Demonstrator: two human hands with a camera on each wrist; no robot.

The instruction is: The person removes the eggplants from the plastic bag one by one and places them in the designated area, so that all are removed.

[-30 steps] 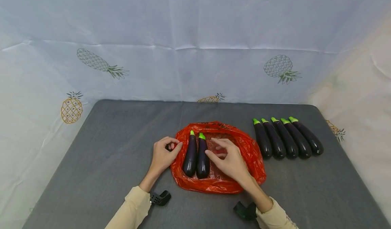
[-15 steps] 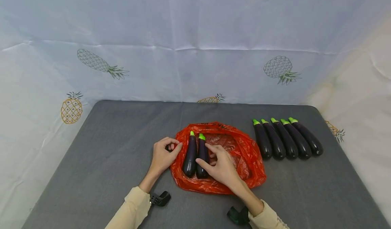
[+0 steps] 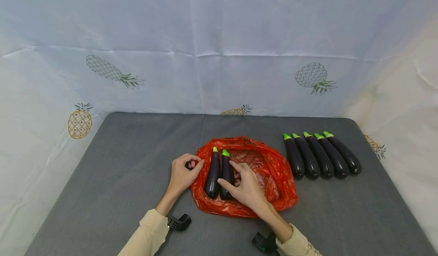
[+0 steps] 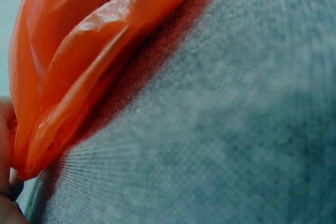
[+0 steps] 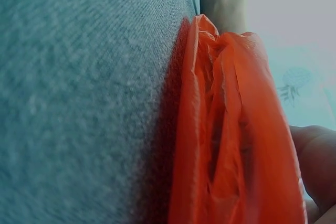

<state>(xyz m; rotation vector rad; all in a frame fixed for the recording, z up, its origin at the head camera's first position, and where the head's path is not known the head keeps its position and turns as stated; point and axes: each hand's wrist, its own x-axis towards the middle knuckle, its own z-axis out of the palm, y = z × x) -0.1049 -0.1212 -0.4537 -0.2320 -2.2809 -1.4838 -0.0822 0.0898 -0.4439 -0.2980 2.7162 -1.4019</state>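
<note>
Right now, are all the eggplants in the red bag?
No, two eggplants are in the bag, but five others lie on the table.

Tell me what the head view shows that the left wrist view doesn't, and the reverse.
Only the head view: two eggplants lying in the open red bag, the right hand with its thumb across one of them, a row of five more eggplants to the right, and the pineapple prints on the backdrop.

Only the left wrist view: a reddish shadow along the bag's side and the fine weave of the cloth.

Both: the bag, the grey cloth and the left hand pinching the bag's edge.
</note>
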